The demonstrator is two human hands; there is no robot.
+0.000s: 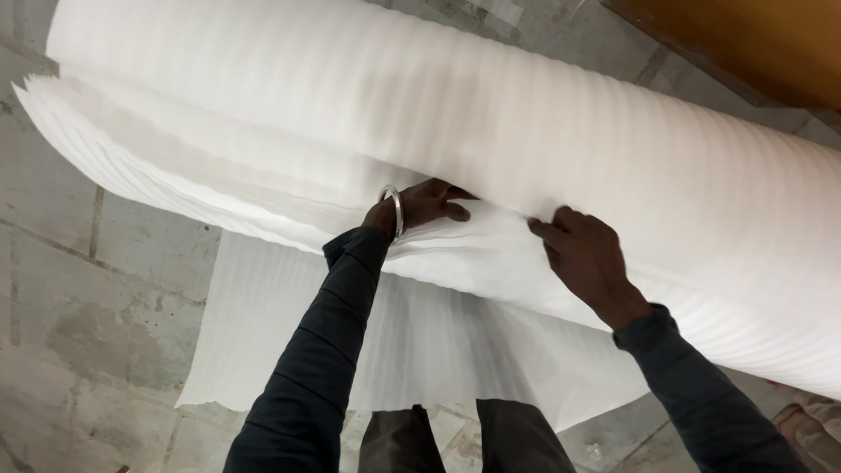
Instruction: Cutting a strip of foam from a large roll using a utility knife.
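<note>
Both hands are working at a big white foam roll (pixel 491 123) lying across the floor (pixel 79 289). The left hand (pixel 420 206) is gripping the loose sheet's (pixel 412 333) edge; the right hand (pixel 587 258) is pressing open-fingered on it. Only a short length is hanging unrolled; most is still wound.

A floor (pixel 96 307) of large grey stone tiles with pale joints and worn, blotchy patches carries everything. On it lies a big roll of white ribbed foam sheet (pixel 491 114), running from upper left to lower right. A loose foam sheet (pixel 263 324) from the roll spreads flat over the tiles below it.
</note>
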